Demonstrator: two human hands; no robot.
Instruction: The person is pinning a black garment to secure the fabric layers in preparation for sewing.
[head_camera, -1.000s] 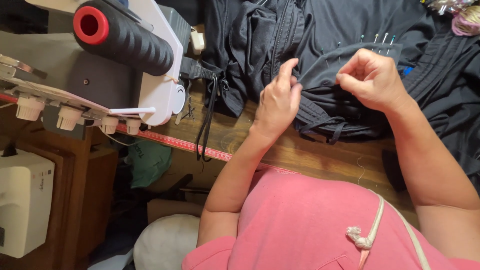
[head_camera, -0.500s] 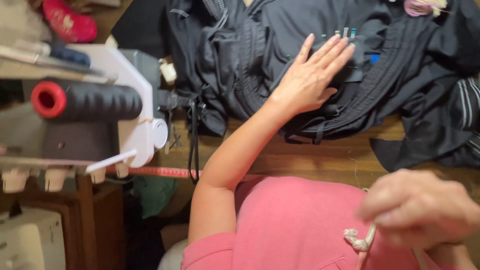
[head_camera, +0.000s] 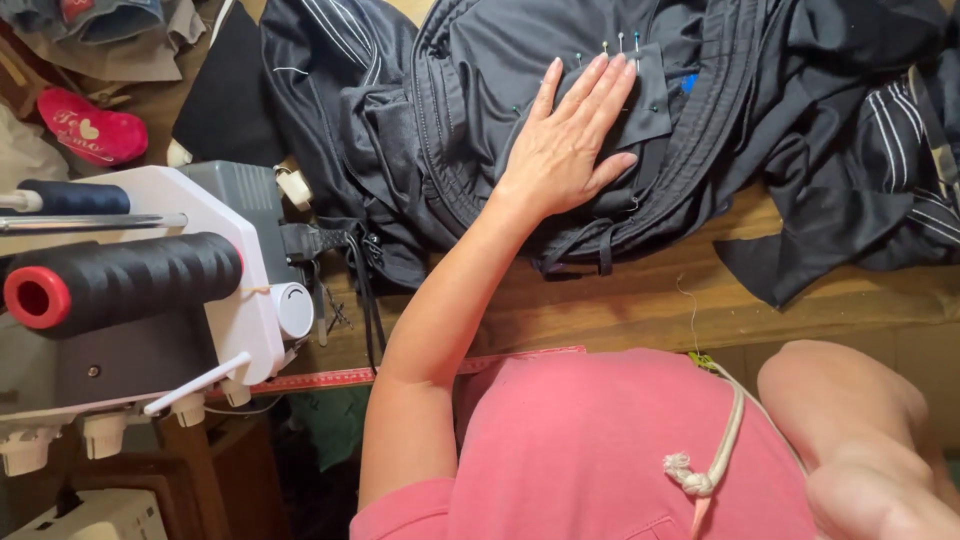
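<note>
Head view shows your left hand (head_camera: 560, 150) lying flat with fingers spread on the black garment (head_camera: 470, 90), heaped across the upper middle of the frame on the wooden table (head_camera: 640, 300). It looks light, limp and slippery, so press it flat beside the pinned patch (head_camera: 645, 85) (mind the pins). Your right hand (head_camera: 870, 490), lower right, is blurred; its fingers I cannot tell.

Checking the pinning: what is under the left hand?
The left hand lies flat on a black garment, fingertips on a pinned patch. The cloth beneath the palm is hidden.
</note>
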